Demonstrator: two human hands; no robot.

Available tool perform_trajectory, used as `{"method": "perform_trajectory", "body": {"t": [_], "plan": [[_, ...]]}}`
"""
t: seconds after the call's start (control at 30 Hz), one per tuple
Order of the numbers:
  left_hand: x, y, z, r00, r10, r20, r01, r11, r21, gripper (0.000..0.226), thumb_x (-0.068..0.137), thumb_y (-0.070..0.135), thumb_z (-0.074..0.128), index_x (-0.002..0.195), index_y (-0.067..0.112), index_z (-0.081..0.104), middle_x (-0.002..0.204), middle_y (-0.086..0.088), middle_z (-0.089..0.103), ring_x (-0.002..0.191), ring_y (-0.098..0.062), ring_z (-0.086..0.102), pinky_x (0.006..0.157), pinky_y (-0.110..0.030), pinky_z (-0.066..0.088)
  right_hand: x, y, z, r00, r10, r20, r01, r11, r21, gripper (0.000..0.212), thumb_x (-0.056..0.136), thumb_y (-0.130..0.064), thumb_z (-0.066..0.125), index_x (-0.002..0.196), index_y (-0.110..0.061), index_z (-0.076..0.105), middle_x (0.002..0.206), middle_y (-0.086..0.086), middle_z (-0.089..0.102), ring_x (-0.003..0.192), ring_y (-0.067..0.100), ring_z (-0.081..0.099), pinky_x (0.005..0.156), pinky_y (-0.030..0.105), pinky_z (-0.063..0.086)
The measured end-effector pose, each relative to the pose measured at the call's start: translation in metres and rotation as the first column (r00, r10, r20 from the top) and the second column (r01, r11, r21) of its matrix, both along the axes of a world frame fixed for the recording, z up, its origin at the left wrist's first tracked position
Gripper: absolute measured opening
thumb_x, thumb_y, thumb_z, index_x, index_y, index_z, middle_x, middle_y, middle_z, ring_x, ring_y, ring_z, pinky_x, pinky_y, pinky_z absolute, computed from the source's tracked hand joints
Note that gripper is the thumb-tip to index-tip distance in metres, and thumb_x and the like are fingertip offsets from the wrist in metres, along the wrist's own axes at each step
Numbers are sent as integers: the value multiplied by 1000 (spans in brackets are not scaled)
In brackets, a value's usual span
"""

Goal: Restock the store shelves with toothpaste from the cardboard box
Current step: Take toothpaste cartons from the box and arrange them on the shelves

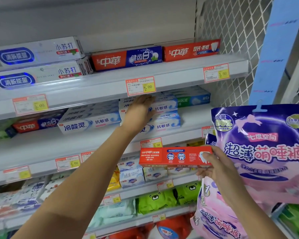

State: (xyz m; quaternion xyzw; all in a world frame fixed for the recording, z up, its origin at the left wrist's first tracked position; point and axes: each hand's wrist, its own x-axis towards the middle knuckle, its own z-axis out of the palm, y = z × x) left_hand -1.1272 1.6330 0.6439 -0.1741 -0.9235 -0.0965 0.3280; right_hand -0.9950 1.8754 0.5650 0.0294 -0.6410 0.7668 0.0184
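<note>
My right hand (212, 167) grips the right end of a red toothpaste box (173, 156), held level in front of the lower shelves. My left hand (141, 112) reaches onto the second shelf (93, 145) with straight fingers laid against a stack of white-and-blue toothpaste boxes (164, 116). More white-and-blue boxes (90, 120) lie to the left of it. On the top shelf (179, 73) rest a red box (191, 50), a red-and-blue box (126, 58) and two white boxes (36, 62). The cardboard box is out of view.
Purple-and-pink hanging packs (264, 152) crowd the right side, close to my right hand. A wire mesh panel (231, 40) closes the shelf's right end. Soap boxes (133, 173) and green packs (162, 199) fill the lower shelves. Price tags (141, 86) line the shelf edges.
</note>
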Motion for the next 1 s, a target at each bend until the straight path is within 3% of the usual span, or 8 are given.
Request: {"method": "perform_trajectory", "body": {"t": [0.1,0.2,0.27,0.37,0.5,0.63,0.77,1.0], "plan": [[45,1,-2,997,-80,5,78,981,176,32,93,21,57,124,11,59,127,-7,57,118,-21,52,98,-30,42,-1,-2,3,1000,-3,15,4,1000,-17,9,93,-11,50,98,-9,58,71,13,67,54,25,60,49,27,51],[108,-3,-8,931,-243,273,167,948,272,48,89,54,52,124,22,57,125,3,57,113,-8,51,91,-21,39,-2,-6,11,998,-4,56,5,1000,-26,10,94,-13,50,97,-8,58,70,15,64,48,22,58,48,29,48],[133,-1,-21,893,-221,391,231,973,22,77,75,71,53,136,25,46,131,3,52,117,-10,46,100,-25,34,-2,-9,20,995,22,102,-17,999,-50,12,93,-13,49,97,-4,57,69,16,61,44,21,55,46,29,45],[148,-5,-35,920,-67,387,150,971,-188,83,79,53,65,147,25,27,135,-1,47,119,-19,47,99,-31,38,1,-24,41,983,127,135,-123,992,-37,23,94,-22,51,101,-1,56,69,15,64,46,21,56,45,28,48],[162,-27,-27,721,-271,638,60,941,333,47,78,25,71,122,25,53,103,3,67,83,-10,65,75,-29,53,9,-46,69,951,282,123,-285,959,1,49,79,-49,56,103,-6,60,77,20,68,55,22,60,46,25,51],[178,-52,-23,305,-711,634,-132,627,767,49,75,29,69,118,12,53,110,-16,69,91,-30,68,82,-41,55,11,-61,85,971,233,63,-240,957,163,48,73,-52,61,104,-16,62,84,10,67,59,16,57,50,23,48],[188,-66,-12,154,-880,449,-215,413,885,43,78,22,62,118,10,50,109,-20,67,80,-26,70,72,-32,56,17,-80,93,954,295,55,-300,934,192,62,63,-50,67,117,-21,56,95,4,72,68,14,64,58,25,52],[184,-83,9,108,-862,496,-141,480,866,50,78,28,72,121,11,53,113,-13,67,88,-22,69,76,-29,55,23,-100,110,949,314,-20,-310,944,111,47,64,-31,68,108,-20,57,87,-1,72,81,12,69,61,27,54]]}}
